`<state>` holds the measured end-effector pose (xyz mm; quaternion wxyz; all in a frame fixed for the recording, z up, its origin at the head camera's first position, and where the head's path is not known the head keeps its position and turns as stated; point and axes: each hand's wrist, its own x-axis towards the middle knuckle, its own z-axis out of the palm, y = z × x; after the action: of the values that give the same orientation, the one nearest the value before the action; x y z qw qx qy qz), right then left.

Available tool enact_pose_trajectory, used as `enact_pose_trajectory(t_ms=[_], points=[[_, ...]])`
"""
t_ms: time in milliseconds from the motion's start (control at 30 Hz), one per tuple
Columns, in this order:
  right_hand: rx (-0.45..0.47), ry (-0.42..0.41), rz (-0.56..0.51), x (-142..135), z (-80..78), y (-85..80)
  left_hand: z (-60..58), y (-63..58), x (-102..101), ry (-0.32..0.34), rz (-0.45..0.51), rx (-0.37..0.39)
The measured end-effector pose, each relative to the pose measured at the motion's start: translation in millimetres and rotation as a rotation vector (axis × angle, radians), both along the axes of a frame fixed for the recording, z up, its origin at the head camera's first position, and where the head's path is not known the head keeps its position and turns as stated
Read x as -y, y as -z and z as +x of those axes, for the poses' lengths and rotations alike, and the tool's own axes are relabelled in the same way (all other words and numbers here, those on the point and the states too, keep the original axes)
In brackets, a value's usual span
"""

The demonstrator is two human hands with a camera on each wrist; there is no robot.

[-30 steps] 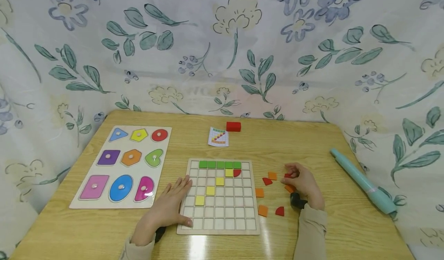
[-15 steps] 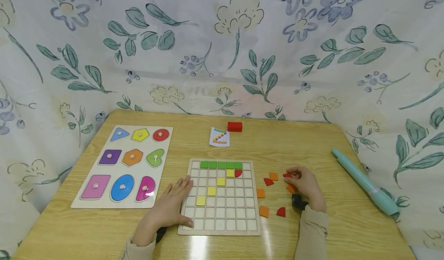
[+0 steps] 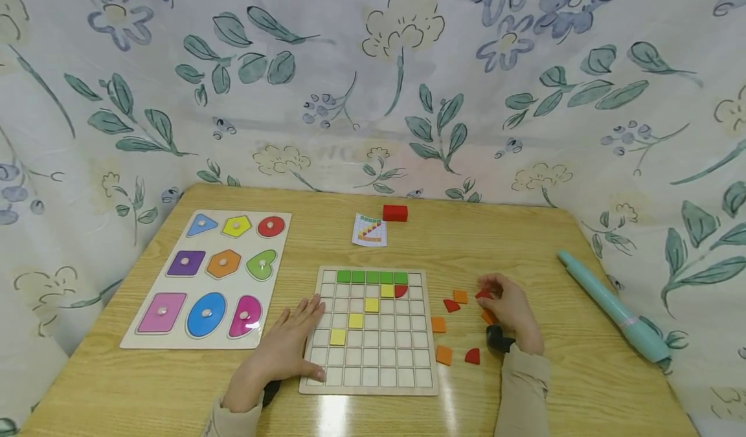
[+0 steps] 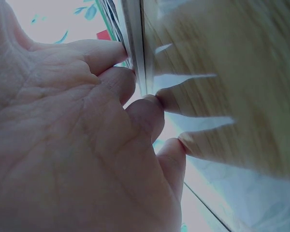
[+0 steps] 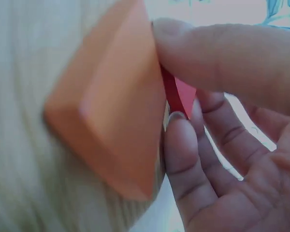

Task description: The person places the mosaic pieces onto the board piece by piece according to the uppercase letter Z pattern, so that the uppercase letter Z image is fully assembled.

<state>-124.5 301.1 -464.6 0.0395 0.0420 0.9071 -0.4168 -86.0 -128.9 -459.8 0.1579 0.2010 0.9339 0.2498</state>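
A wooden grid board (image 3: 386, 377) holds a row of green square tiles (image 3: 373, 278), a diagonal of yellow square tiles (image 3: 355, 321) and one red quarter-circle tile (image 3: 400, 291). My left hand (image 3: 282, 346) rests spread at the board's left side, its thumb over the near-left corner; in the left wrist view its fingertips (image 4: 171, 150) meet the table. Right of the board, my right hand (image 3: 513, 304) pinches another red quarter-circle tile (image 5: 181, 94) between thumb and finger. Close beside that grip lies an orange square tile (image 5: 121, 106), partly hidden by the hand in the head view.
Loose orange tiles (image 3: 444, 355) and red tiles (image 3: 473, 357) lie between board and right hand. Behind the board are a pattern card (image 3: 370, 230) and a red block (image 3: 395, 213). A shape puzzle (image 3: 201, 280) lies left; a teal tube-like object (image 3: 606, 301) lies right.
My right hand has shifted slightly, and the red tile in its fingers now shows a little more tilted. My left hand keeps its place on the board.
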Motion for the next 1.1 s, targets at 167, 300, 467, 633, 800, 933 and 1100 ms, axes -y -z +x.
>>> enact_pose_trajectory(t_ms=[167,300,467,633,800,933,1100], points=[[0.009,0.029,-0.002,0,-3.1,0.6,-0.7,-0.2,-1,-0.002,-0.004,-0.004],[0.03,0.05,-0.01,2,-3.9,-0.4,-1.4,0.3,0,0.001,-0.002,-0.011],[0.034,0.041,-0.034,10,-7.9,-1.5,-1.1,0.3,0,-0.001,-0.004,-0.013],[0.042,0.026,-0.093,23,-13.5,-1.1,-0.9,0.6,-2,-0.001,-0.006,-0.016],[0.08,0.039,-0.276,37,-17.9,-0.6,-0.5,0.5,-1,0.002,-0.011,-0.013],[0.069,-0.004,-0.268,51,-18.6,-2.6,0.1,-0.5,0,0.004,-0.001,-0.008],[0.048,-0.074,-0.187,76,-20.1,-6.4,0.8,0.5,0,0.001,-0.005,-0.008]])
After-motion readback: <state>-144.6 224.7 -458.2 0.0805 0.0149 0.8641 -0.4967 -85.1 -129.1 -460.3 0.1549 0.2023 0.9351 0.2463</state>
